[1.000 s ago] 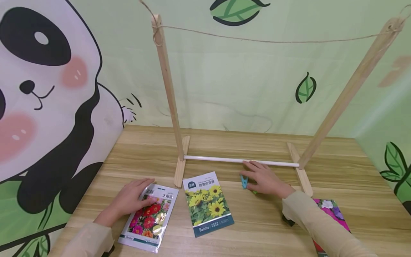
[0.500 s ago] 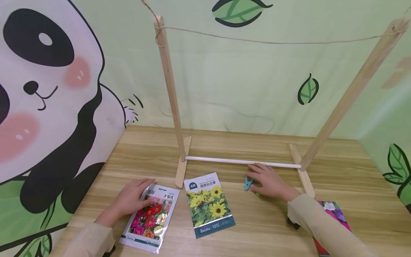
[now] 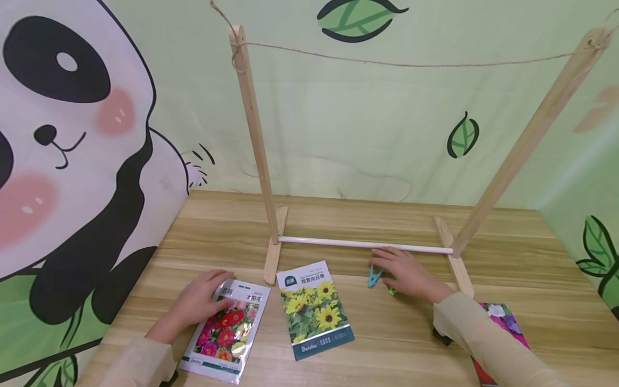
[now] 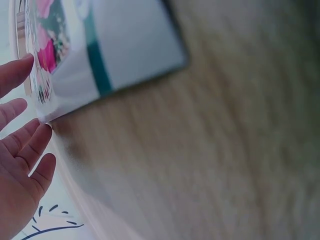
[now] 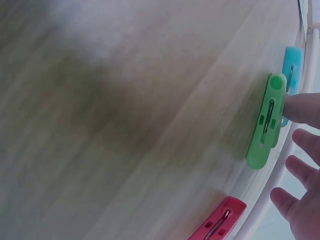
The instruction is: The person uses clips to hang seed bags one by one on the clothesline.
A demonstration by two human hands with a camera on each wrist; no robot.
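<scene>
My left hand [image 3: 195,301] lies at the upper left edge of a seed packet [image 3: 224,328] with red and pink flowers, its thumb over the packet's face. In the left wrist view the fingers [image 4: 35,145] are loosely spread beside the packet's edge. My right hand [image 3: 406,271] is low over the table, just in front of the white rod, fingers extended. By its thumb are a blue clothespin [image 3: 373,277] and a green clothespin [image 5: 267,120]; whether the thumb touches them is unclear. A red clothespin [image 5: 220,220] lies nearby, hidden under the hand in the head view.
A sunflower seed packet [image 3: 315,309] lies between the hands. Another packet [image 3: 503,325] is partly covered by the right sleeve. Behind stands a frame with two wooden posts [image 3: 253,134], a white rod [image 3: 338,243] along the bottom and a twine line [image 3: 411,65] across the top.
My right hand has shifted slightly right, and more of the blue and green clothespins shows beside it. The left hand stays at the packet. The head view has moved a little.
</scene>
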